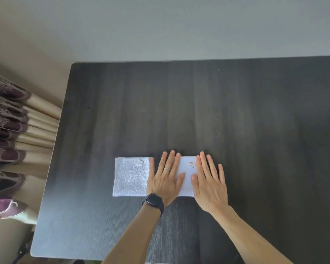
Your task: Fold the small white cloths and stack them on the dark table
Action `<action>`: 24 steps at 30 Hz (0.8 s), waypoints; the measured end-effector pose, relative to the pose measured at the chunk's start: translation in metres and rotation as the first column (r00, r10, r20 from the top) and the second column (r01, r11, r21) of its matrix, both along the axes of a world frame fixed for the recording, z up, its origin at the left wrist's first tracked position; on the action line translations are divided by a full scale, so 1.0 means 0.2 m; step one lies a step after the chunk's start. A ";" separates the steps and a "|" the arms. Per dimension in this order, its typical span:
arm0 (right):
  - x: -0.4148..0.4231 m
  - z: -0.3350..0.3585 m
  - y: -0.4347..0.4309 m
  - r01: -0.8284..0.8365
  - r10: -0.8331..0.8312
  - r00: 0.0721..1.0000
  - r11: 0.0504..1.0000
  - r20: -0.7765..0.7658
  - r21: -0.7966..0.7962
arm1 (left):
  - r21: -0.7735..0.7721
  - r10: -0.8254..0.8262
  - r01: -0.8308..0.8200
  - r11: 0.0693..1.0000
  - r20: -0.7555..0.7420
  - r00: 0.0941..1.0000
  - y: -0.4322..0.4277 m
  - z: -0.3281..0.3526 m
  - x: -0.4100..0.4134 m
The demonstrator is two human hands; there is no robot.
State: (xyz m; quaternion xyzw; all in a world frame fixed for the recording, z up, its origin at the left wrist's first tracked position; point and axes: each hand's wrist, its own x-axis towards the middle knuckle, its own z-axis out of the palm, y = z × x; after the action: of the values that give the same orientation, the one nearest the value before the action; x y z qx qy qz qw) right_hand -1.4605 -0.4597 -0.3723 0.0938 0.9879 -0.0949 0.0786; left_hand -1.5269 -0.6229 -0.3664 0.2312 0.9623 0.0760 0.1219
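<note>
Two small white cloths lie side by side on the dark table [217, 111], near its front middle. The left cloth [131, 177] is folded into a rectangle, with a small tag at its top edge. The right cloth [187, 180] carries a small orange mark near its top and lies mostly under my hands. My left hand [165, 180], with a ring and a black watch on the wrist, presses flat on its left part. My right hand [208, 183] presses flat on its right part. Both hands have straight, spread fingers.
A patterned purple and beige curtain [13, 141] hangs beside the table's left edge. A pale wall [179, 25] runs behind the table's far edge. The table's near edge [69, 257] is close to my body.
</note>
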 end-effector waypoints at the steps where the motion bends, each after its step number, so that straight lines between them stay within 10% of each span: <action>1: 0.00 0.00 0.00 0.004 -0.004 1.000 1.000 -0.001 -0.001 | -0.001 0.002 -0.002 1.000 0.005 1.000 0.00 0.00 0.00; 14: 0.32 0.48 0.19 0.242 -0.259 0.962 0.955 -0.091 -0.171 | 0.076 -0.113 0.104 0.992 0.124 0.986 0.15 0.37 0.12; 24: 1.27 1.22 0.76 0.651 -0.671 0.609 0.727 -0.424 -0.218 | 0.288 -0.499 0.469 0.835 0.038 0.865 1.07 1.09 0.67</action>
State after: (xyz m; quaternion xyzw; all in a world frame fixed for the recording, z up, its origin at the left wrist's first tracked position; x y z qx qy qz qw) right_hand -1.2057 -0.3084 -0.1290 0.4234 0.8684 -0.1575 -0.2044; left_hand -1.3924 -0.4082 -0.1475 0.4770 0.8445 0.1852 0.1581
